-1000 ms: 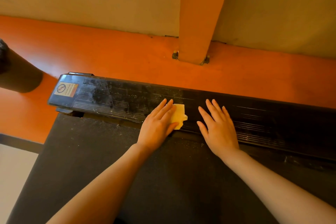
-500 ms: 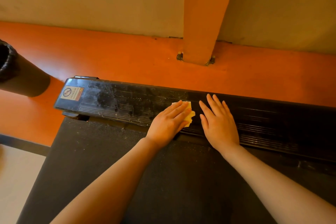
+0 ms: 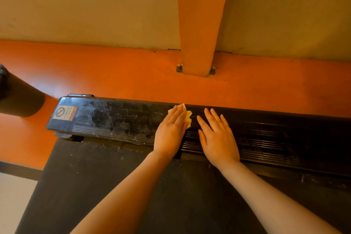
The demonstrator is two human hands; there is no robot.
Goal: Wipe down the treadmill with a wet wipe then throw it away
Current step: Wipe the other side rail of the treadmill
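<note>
The treadmill's black ribbed end cover (image 3: 123, 119) runs across the middle of the view, dusty and streaked on its left half, with a warning sticker (image 3: 65, 113) at its left end. The dark running belt (image 3: 95, 186) lies below it. My left hand (image 3: 171, 131) lies flat with straight fingers, pressing a pale yellow wet wipe (image 3: 188, 116) onto the cover; only the wipe's top and right edges show past my fingers. My right hand (image 3: 218, 137) rests flat on the cover just to the right, fingers spread, holding nothing.
An orange floor (image 3: 133, 74) lies beyond the treadmill, with an orange post (image 3: 199, 34) bolted to it against a beige wall. A dark cylindrical object (image 3: 17, 97) enters from the left edge. A pale floor strip (image 3: 13, 205) shows at the bottom left.
My left hand has slid the wipe away from me, up toward the cover's far edge. My right hand stayed flat beside it.
</note>
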